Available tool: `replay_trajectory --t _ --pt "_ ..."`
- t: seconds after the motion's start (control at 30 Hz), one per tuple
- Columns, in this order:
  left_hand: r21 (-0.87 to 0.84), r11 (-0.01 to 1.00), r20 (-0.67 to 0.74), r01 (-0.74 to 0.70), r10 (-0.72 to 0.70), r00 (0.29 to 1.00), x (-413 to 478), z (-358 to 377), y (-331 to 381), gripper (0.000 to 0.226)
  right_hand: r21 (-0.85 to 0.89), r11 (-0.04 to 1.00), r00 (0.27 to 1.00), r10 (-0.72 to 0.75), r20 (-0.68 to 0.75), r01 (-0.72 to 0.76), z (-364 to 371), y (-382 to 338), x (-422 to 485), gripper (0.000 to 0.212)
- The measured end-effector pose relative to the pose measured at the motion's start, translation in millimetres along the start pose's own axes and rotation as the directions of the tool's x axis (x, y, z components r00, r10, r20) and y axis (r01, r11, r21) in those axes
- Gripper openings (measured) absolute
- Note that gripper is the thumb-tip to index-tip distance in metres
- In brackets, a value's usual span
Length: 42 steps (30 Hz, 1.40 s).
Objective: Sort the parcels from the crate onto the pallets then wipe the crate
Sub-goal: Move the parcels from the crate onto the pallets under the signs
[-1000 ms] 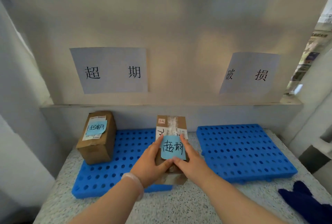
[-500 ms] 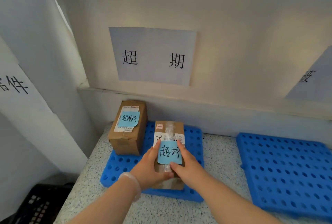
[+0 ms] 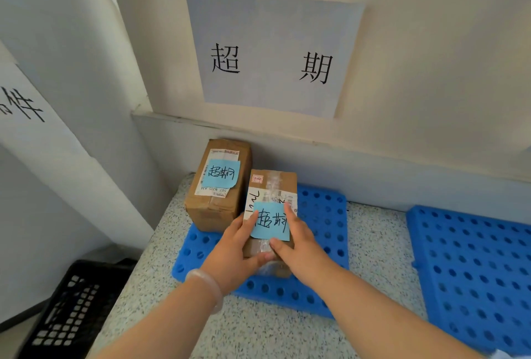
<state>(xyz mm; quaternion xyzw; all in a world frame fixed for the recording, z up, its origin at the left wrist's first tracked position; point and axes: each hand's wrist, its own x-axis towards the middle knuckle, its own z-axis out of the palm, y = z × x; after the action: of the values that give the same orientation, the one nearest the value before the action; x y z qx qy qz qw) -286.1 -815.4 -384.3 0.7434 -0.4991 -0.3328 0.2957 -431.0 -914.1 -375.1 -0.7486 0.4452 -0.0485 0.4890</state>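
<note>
Clasping the parcel (image 3: pixel 288 183) by its sides, left hand (image 3: pixel 230 255) and right hand (image 3: pixel 300 246) grip it, a box (image 3: pixel 214 209) at ten o'clock. It is likely light and stiff; the tape (image 3: pixel 271 189) looks slick.

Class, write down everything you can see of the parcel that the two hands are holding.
The parcel is a brown cardboard box sealed with clear tape, bearing a white printed label, a red stamp and a blue sticky note handwritten in black. It lies flat over the blue pallet, close beside a second parcel. The left hand grips its left side, the right hand its right, thumbs on top.
</note>
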Motion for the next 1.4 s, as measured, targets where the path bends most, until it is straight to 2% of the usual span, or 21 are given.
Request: replay_trajectory --t 0.1,0.23,0.33,0.4,0.53,0.73,1.13,1.4 --pt "0.125 0.992 -0.085 -0.008 0.019 0.996 -9 1 1 0.082 -0.139 0.988 0.998 -0.064 -0.022 0.061 0 2 -13 0.074" --pt "0.29 0.944 -0.146 -0.158 0.206 0.967 -39 13 -7 0.077 -0.454 0.875 0.979 -0.204 -0.033 0.167 6 12 -45 0.068" --pt "0.475 0.844 -0.115 -0.248 0.339 0.934 -59 23 -22 0.068 -0.612 0.749 0.954 -0.299 0.031 0.255 17 25 -67 0.073" --pt "0.586 0.767 -0.073 -0.26 0.37 0.926 -64 27 -26 0.065 -0.656 0.701 0.944 -0.325 0.054 0.279 24 33 -73 0.077" --pt "0.693 0.692 -0.087 -0.202 0.359 0.929 -57 25 -28 0.064 -0.704 0.658 0.949 -0.307 0.073 0.267 21 27 -66 0.084" --pt "0.773 0.627 -0.106 -0.102 0.285 0.953 -31 15 -22 0.066 -0.712 0.664 0.963 -0.26 0.066 0.228 17 9 -40 0.09" --pt "0.784 0.621 -0.137 -0.008 0.185 0.973 1 1 -21 0.072 -0.686 0.688 0.966 -0.243 0.09 0.237 9 -7 -5 0.096" --pt "0.77 0.638 -0.098 -0.012 0.136 0.986 -5 1 2 0.075 -0.671 0.702 0.958 -0.284 0.044 0.239 -4 -3 -34 0.097"
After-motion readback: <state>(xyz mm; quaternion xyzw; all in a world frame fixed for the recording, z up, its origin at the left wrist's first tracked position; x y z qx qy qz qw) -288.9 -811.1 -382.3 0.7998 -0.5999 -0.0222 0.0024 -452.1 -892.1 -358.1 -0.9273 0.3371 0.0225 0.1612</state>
